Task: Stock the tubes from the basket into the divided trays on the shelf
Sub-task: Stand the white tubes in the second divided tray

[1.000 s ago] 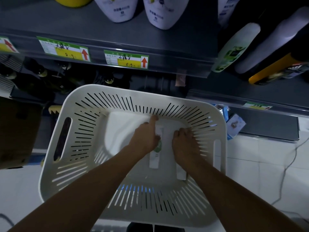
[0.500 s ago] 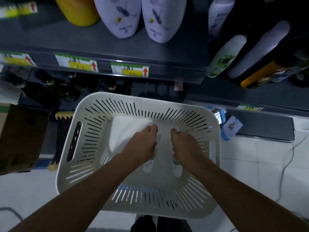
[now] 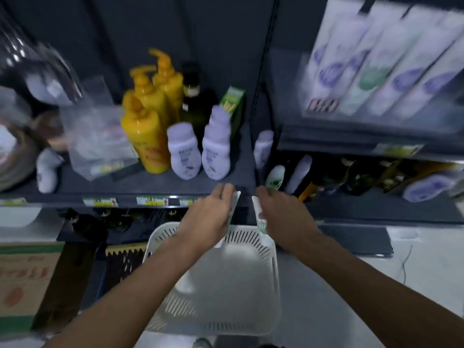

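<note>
Motion blur leaves no writing readable: the price tags (image 3: 153,200) on the shelf (image 3: 120,183) edge show only yellow patches and red arrows, and the cardboard box (image 3: 22,277) on the floor carries smeared red print. The left hand (image 3: 208,218) has its fingers curled round a white tube (image 3: 235,200), and the right hand (image 3: 283,217) grips a second white tube (image 3: 256,209) with a green mark. Both tubes are held above the slotted white basket (image 3: 275,272), level with the shelf edge. On the shelf stand yellow pump bottles (image 3: 148,136) and lavender bottles (image 3: 184,151). Upper right, a tray (image 3: 326,121) holds what appear to be tubes (image 3: 389,66) in rows.
</note>
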`<action>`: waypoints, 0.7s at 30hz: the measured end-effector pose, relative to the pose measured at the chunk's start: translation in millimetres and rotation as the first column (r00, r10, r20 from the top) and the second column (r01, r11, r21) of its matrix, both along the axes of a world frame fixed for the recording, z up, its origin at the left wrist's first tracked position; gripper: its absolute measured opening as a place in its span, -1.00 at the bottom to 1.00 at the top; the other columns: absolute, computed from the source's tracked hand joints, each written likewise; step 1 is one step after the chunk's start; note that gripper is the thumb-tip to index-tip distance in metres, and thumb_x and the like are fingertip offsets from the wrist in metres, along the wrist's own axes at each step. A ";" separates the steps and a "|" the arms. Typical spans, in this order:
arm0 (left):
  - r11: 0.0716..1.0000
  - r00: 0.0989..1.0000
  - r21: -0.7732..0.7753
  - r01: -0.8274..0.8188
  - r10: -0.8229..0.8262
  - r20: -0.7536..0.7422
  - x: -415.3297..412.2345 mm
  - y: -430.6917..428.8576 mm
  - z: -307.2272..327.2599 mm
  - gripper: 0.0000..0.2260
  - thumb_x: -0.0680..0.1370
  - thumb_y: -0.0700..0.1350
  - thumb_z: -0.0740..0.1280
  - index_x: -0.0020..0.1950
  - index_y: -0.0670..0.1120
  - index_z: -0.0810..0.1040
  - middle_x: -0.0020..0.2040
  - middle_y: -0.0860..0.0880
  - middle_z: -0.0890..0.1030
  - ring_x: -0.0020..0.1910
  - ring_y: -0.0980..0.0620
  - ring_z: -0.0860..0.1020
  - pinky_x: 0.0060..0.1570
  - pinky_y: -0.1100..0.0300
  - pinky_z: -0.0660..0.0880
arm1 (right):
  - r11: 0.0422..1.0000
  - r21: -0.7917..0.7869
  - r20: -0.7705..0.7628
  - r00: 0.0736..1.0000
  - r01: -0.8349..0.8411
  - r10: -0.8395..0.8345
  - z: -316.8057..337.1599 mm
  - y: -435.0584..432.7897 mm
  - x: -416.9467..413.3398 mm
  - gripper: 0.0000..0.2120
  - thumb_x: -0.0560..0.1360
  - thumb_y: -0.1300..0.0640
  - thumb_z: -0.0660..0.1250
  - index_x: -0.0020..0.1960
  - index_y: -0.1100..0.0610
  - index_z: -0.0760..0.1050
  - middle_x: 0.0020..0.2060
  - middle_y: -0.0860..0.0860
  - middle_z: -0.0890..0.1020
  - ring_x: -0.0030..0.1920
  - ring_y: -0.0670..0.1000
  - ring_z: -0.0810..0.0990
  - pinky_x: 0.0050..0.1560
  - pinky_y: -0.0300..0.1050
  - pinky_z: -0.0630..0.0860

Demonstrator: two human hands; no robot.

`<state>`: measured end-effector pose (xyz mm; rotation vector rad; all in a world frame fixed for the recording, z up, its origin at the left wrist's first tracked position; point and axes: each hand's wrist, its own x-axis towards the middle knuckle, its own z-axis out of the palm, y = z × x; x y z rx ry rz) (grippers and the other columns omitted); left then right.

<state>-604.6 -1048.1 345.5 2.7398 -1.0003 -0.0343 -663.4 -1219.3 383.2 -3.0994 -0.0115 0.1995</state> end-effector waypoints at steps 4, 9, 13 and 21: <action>0.999 0.993 0.000 0.038 -0.038 0.113 -1.0 -17.9 89.6 -0.63 0.46 -0.25 0.36 0.22 -0.11 0.34 0.07 -0.13 0.48 -0.24 -0.26 0.55 -0.46 0.02 0.33 | 1.000 -0.011 0.124 0.992 -0.012 0.014 86.8 -15.1 -4.6 -0.73 0.51 0.25 0.36 0.17 0.14 0.37 0.09 0.10 0.56 0.01 0.17 0.59 -0.23 -0.07 0.28; 0.998 0.969 -0.025 0.055 -0.047 0.241 -0.9 -48.7 189.2 -0.61 0.49 -0.21 0.31 0.30 -0.10 0.34 0.18 -0.11 0.47 -0.12 -0.24 0.56 -0.35 0.03 0.25 | 0.999 0.039 0.215 0.977 -0.011 0.002 181.0 -41.2 -20.9 -0.76 0.52 0.17 0.38 0.03 0.10 0.32 0.00 0.08 0.55 -0.03 0.19 0.58 -0.20 0.00 0.43; 0.988 0.957 -0.099 0.117 -0.085 0.277 -4.6 -81.7 250.5 -0.62 0.50 -0.16 0.30 0.30 -0.07 0.34 0.18 -0.08 0.47 -0.08 -0.23 0.57 -0.24 -0.05 0.48 | 0.998 0.056 0.283 0.959 -0.016 0.000 232.7 -74.3 -34.0 -0.66 0.53 0.13 0.38 0.25 0.12 0.40 0.11 0.07 0.58 0.08 0.17 0.59 -0.01 0.07 0.54; 0.938 0.932 -0.241 0.248 -0.163 0.324 -12.3 -184.8 317.4 -0.68 0.47 -0.11 0.28 0.19 0.02 0.32 0.09 0.06 0.52 -0.18 -0.17 0.55 -0.21 -0.04 0.53 | 0.998 0.066 0.262 0.965 -0.001 -0.016 290.6 -174.6 -52.1 -0.73 0.54 0.02 0.34 0.20 0.02 0.40 0.13 -0.05 0.57 0.13 0.07 0.56 0.03 0.03 0.50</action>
